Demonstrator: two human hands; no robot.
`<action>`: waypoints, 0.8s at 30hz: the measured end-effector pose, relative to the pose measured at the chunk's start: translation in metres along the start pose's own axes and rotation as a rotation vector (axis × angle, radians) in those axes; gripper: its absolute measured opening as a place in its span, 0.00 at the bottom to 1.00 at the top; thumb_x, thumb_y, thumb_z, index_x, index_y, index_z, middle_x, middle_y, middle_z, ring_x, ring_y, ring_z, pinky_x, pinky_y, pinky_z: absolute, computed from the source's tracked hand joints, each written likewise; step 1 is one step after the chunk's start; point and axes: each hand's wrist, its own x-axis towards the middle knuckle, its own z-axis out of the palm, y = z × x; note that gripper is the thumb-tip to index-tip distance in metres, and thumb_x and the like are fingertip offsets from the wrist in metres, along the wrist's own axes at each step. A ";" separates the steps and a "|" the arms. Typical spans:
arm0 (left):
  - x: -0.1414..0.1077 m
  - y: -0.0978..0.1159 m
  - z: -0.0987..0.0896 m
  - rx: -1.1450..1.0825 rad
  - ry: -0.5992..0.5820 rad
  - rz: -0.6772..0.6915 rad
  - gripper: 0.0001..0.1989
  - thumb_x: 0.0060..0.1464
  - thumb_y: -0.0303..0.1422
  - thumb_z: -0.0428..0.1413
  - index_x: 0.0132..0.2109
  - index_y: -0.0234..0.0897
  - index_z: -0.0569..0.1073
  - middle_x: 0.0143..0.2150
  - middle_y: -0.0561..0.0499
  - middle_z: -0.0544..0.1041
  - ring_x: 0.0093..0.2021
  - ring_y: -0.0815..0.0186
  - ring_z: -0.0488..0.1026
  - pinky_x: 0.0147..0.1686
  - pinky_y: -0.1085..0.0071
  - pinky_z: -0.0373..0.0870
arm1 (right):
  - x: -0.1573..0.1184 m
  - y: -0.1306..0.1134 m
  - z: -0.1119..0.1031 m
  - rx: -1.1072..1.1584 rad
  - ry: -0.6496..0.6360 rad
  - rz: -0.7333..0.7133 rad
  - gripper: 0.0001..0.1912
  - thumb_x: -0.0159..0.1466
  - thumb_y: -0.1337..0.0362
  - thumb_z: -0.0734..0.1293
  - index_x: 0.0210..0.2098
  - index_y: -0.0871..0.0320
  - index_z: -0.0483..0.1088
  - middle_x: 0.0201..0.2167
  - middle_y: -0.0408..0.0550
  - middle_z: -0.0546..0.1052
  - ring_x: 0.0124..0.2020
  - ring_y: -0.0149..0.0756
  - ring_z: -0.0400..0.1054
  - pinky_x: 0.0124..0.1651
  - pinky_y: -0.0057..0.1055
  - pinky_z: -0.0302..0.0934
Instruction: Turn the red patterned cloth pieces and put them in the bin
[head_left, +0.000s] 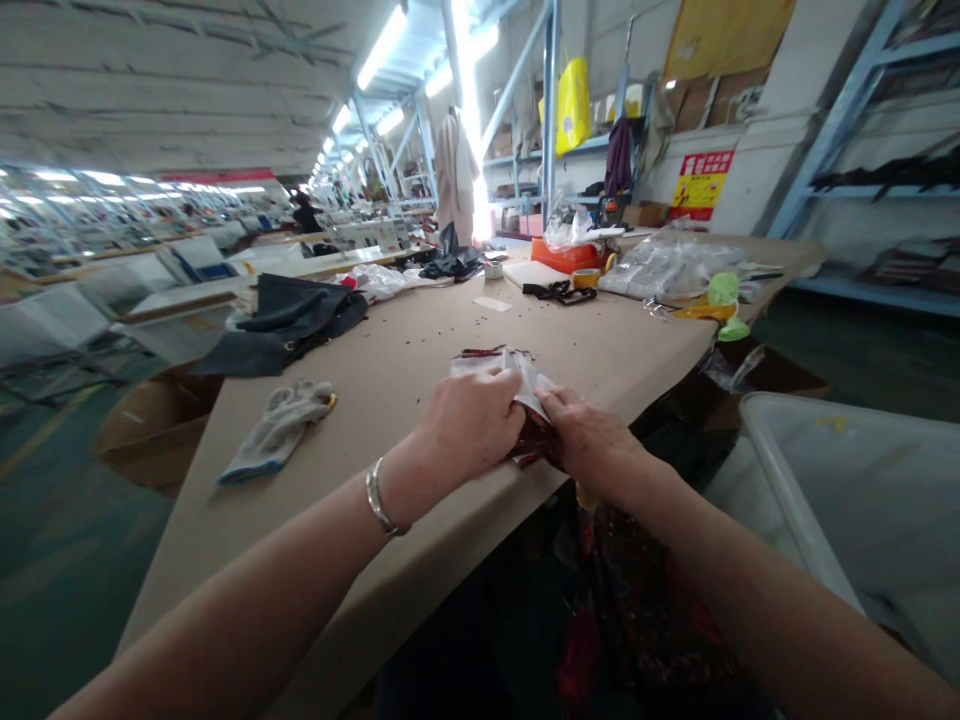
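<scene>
A piece of white and dark red patterned fabric (534,432) lies at the table's near edge, under and between my hands. My left hand (480,415), with a silver bracelet (379,497) on the wrist, has its fingers curled closed on the white part. At the right side of the same fabric, my right hand (592,435) pinches the white edge between thumb and fingers. Part of the fabric is hidden by the hands. A grey knitted glove (279,428) with a blue cuff lies to the left on the table.
Brown paper covers the table (405,390). Dark material (300,315) lies at the left edge, with black straps (559,292) and clear plastic bags (667,265) farther back. Cardboard boxes (154,425) stand beside the table, and a white bin (847,480) is at my right.
</scene>
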 end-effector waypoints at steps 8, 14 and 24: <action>-0.085 0.021 0.017 -0.360 0.037 -0.105 0.06 0.48 0.26 0.49 0.25 0.37 0.63 0.23 0.52 0.67 0.23 0.70 0.60 0.24 0.71 0.52 | -0.071 0.015 -0.027 0.441 -0.064 0.192 0.18 0.62 0.66 0.58 0.49 0.57 0.71 0.38 0.49 0.79 0.39 0.40 0.73 0.41 0.31 0.63; -0.135 0.059 0.057 -1.197 -0.034 -0.560 0.03 0.49 0.28 0.51 0.30 0.36 0.69 0.23 0.54 0.70 0.22 0.71 0.64 0.23 0.75 0.62 | -0.133 -0.011 0.027 0.655 -0.125 0.114 0.16 0.60 0.72 0.56 0.41 0.56 0.71 0.33 0.44 0.77 0.34 0.33 0.71 0.36 0.25 0.61; -0.161 0.094 0.092 -1.803 -0.221 -1.140 0.13 0.41 0.37 0.65 0.29 0.34 0.71 0.23 0.55 0.72 0.22 0.72 0.67 0.20 0.78 0.65 | -0.164 -0.004 0.092 1.396 -0.067 0.627 0.12 0.59 0.54 0.66 0.32 0.57 0.70 0.26 0.44 0.74 0.28 0.35 0.68 0.32 0.29 0.61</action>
